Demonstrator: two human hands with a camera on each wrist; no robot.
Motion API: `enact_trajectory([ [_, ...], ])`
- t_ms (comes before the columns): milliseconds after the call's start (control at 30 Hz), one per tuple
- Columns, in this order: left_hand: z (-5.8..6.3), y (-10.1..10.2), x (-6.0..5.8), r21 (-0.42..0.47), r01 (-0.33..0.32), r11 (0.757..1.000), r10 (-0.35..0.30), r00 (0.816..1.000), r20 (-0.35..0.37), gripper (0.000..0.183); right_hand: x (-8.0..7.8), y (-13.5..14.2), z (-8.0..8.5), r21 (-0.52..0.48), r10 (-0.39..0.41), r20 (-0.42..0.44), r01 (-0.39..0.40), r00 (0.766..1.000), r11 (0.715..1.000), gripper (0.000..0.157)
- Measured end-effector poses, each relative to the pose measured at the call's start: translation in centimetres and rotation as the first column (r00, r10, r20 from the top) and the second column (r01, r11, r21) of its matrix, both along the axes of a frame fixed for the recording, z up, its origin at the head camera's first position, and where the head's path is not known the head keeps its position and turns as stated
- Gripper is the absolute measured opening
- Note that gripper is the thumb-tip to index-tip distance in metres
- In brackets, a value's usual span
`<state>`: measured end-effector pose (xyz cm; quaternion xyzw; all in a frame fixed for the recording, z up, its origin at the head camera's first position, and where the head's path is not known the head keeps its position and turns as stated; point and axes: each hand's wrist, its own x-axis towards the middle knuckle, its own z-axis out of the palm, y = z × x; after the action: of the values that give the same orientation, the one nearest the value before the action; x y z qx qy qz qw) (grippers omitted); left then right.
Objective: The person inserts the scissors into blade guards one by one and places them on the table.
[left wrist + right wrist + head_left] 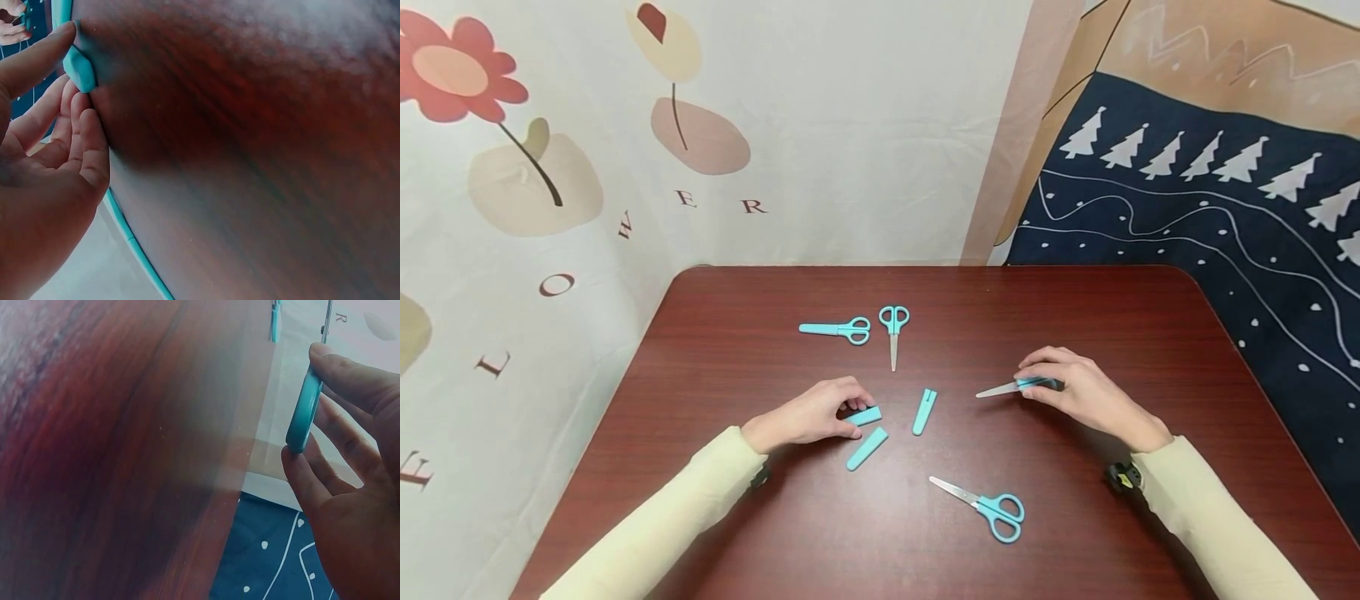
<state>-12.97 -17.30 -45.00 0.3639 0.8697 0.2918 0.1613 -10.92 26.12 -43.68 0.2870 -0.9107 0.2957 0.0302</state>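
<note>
1. Currently our right hand (1070, 385) pinches scissors (1006, 388) by the handle at the table's (715, 333) three o'clock, blade toward nine; likely light, stiff, safest held there.
2. Our left hand (815, 412) pinches a sheath (865, 416) toward nine, probably light, smooth plastic; grip its sides.
3. Between our hands, a loose sheath (924, 414) could obstruct us; bare scissors (984, 505) lie at five o'clock, a capped pair (831, 329) at ten.

Left hand (812, 412) pinches blue sheath (865, 416), two loose sheaths (867, 448) nearby; right hand (1082, 392) grips scissors (1000, 390); table (737, 300): unsheathed pair (983, 503) near, sheathed pair (826, 329) and bare-bladed pair (893, 339) far.
</note>
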Motion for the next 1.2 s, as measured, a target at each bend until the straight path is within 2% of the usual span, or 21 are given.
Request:
enact_trajectory([
  [167,-0.2,0.1,0.0,-0.007,0.005,1.0,-0.005,1.0,-0.016,0.032,0.1,0.1,-0.1,-0.011,-0.013,0.005,0.013,1.0,1.0,0.027],
  [400,0.0,0.3,0.3,-0.008,0.022,1.0,-0.023,0.998,-0.067,0.017,0.1,0.2,-0.5,-0.01,-0.015,0.0,0.015,1.0,1.0,0.027],
  [667,0.1,0.6,0.6,-0.071,0.027,0.997,-0.037,0.99,-0.135,0.011,0.1,0.0,-0.6,-0.029,-0.003,-0.017,0.003,1.0,1.0,0.025],
  [933,0.6,0.5,0.9,-0.017,-0.001,1.0,-0.003,0.981,-0.195,0.014,0.4,-0.2,-0.8,-0.034,-0.007,-0.022,0.006,1.0,0.999,0.024],
  [1200,1.3,0.4,1.1,0.03,-0.035,0.999,0.04,0.977,-0.21,0.017,0.5,-0.9,-0.7,-0.045,-0.001,-0.012,0.0,1.0,0.999,0.02],
])
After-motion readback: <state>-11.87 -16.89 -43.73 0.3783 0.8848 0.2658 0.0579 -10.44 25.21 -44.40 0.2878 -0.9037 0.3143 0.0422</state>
